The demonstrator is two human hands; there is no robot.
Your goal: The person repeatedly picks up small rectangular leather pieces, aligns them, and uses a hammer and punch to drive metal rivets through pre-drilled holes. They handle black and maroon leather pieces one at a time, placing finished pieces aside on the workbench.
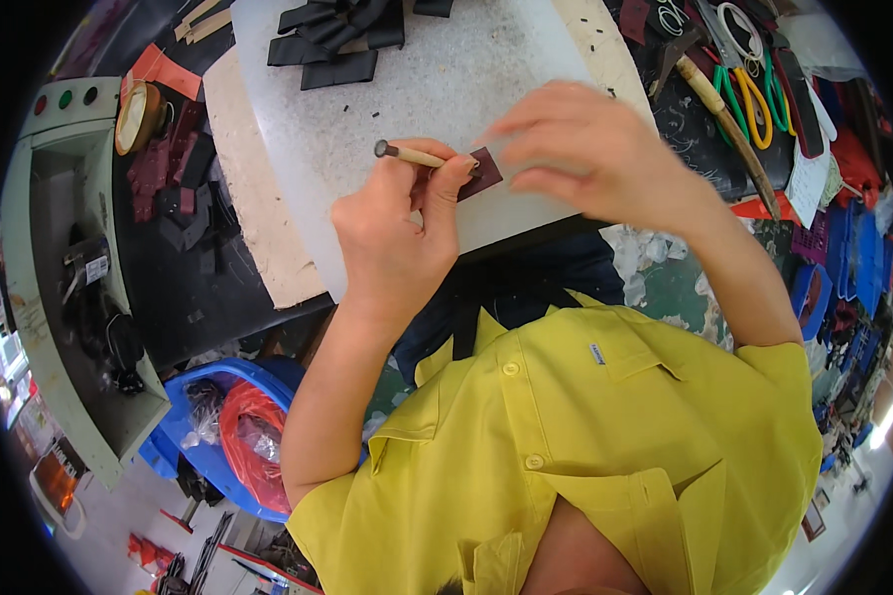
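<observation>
My left hand [399, 223] is closed around a short wooden-handled tool [417, 156], with the tool's dark, round end sticking out at the upper left. At its fingertips is a small dark maroon leather-like piece [484, 177] near the front edge of the white board [298, 149]; my fingers hide the tool's other end. To the right, my right hand [590, 154] is blurred by motion. Its fingers are stretched out and apart from the thumb, with nothing seen between them. Several black flat strips [337, 45] lie in a heap at the board's far side.
A wooden-handled hammer [719, 109] and scissors [754, 104] lie at the right. Left of the board are maroon and black pieces [174, 164], a round tape roll [139, 117] and a grey-green machine housing [64, 198]. A blue bin [198, 431] stands below, at the left.
</observation>
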